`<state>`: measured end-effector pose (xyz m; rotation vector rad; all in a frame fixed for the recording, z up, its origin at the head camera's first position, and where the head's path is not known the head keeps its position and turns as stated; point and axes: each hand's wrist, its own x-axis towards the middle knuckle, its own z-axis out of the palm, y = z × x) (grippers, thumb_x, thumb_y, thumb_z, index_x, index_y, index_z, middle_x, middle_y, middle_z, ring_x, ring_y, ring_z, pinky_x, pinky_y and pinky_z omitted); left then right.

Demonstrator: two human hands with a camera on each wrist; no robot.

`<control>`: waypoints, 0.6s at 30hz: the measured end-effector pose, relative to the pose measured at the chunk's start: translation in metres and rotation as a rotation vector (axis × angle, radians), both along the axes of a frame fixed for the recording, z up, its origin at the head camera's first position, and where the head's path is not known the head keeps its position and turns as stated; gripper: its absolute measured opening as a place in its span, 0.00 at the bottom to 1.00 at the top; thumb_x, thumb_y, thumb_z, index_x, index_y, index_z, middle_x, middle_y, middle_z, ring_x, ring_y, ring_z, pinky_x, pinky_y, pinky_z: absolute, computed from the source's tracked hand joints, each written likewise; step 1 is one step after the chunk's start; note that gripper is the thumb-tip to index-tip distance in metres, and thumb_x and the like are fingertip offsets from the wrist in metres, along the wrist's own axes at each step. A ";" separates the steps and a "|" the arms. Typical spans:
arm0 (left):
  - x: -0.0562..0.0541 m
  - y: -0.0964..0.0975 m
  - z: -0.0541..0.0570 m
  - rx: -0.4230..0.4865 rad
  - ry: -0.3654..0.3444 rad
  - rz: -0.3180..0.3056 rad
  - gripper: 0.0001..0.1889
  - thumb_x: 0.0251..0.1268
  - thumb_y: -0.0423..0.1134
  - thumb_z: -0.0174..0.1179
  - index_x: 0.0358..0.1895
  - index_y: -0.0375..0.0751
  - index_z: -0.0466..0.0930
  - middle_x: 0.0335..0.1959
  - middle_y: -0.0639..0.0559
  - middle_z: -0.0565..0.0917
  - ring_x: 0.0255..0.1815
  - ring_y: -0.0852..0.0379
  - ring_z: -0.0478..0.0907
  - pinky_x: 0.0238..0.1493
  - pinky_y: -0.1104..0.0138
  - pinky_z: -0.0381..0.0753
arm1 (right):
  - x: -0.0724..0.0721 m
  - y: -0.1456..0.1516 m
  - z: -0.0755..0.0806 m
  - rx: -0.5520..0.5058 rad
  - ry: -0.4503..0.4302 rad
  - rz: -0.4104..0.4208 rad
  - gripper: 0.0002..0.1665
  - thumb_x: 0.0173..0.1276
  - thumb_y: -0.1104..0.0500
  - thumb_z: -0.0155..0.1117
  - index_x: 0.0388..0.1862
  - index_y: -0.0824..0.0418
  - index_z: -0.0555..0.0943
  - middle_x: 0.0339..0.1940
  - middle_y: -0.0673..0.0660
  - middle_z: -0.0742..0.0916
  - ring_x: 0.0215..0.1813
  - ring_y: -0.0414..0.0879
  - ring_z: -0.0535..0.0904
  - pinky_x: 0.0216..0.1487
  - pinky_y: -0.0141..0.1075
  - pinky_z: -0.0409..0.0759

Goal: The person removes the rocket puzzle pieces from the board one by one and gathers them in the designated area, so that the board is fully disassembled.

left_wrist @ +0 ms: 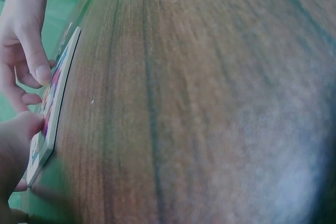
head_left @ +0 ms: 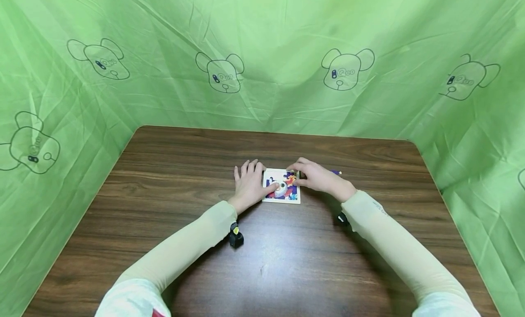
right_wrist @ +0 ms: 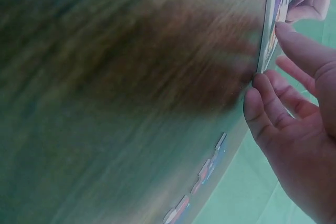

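Centrally, the left hand (head_left: 249, 185) spreads its fingers beside a square picture puzzle (head_left: 284, 192), thumb on its face; the right hand (head_left: 319, 177) curves at the opposite edge, whether pinching I cannot tell. The puzzle lies flat on a dark wood-grained table (head_left: 287, 248), glossy toward the near side. Loose pieces (right_wrist: 205, 171) lie near the right hand. Creased green fabric (head_left: 283, 29), printed with bear heads (head_left: 348, 73), rises behind and beside the table.
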<state>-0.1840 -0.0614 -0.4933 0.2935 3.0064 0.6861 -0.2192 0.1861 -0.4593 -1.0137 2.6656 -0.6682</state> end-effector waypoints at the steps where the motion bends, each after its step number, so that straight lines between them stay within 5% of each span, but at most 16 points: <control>1: 0.000 0.000 0.000 0.001 0.004 0.001 0.36 0.62 0.68 0.67 0.62 0.45 0.73 0.78 0.39 0.65 0.82 0.36 0.53 0.78 0.32 0.39 | 0.000 0.000 0.000 -0.004 -0.001 0.005 0.25 0.72 0.58 0.72 0.66 0.60 0.82 0.53 0.59 0.81 0.43 0.48 0.78 0.50 0.46 0.79; 18: -0.001 0.001 0.000 -0.005 -0.018 0.002 0.37 0.63 0.69 0.66 0.62 0.45 0.72 0.79 0.40 0.64 0.82 0.36 0.51 0.78 0.32 0.38 | -0.010 -0.009 0.015 0.092 -0.112 0.064 0.20 0.72 0.62 0.70 0.62 0.57 0.82 0.50 0.61 0.77 0.43 0.50 0.78 0.55 0.50 0.80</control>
